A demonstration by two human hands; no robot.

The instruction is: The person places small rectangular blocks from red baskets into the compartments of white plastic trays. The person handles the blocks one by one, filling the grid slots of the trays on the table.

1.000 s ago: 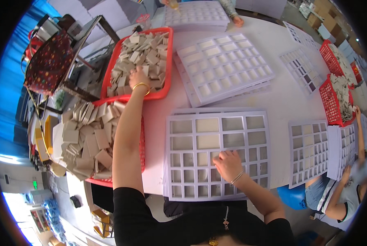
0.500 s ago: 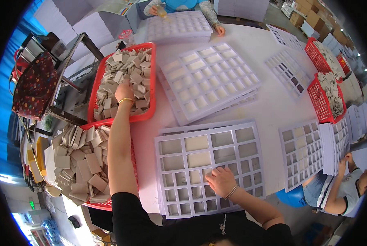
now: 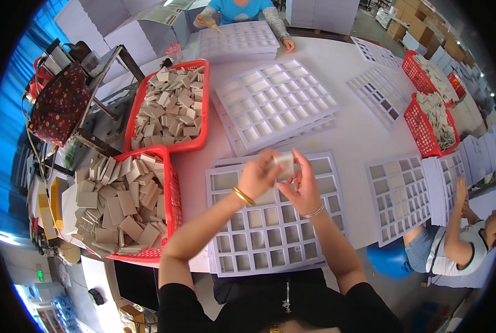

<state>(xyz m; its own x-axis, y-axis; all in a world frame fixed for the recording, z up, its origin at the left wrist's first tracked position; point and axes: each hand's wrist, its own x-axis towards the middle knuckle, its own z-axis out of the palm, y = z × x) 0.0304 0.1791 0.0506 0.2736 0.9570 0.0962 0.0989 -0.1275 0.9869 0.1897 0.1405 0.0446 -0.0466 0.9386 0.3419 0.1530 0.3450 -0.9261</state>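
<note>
My left hand (image 3: 257, 176) and right hand (image 3: 302, 187) meet above the white grid tray (image 3: 273, 215) on the tabletop (image 3: 359, 130), both pinching a small stack of pale tiles (image 3: 284, 165) held between the fingertips, clear of the tray. 2 red baskets of tiles (image 3: 171, 110) sit just left of the tray.

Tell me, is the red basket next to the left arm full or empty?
Full: the red basket is heaped with beige tiles up to its rim.
</note>
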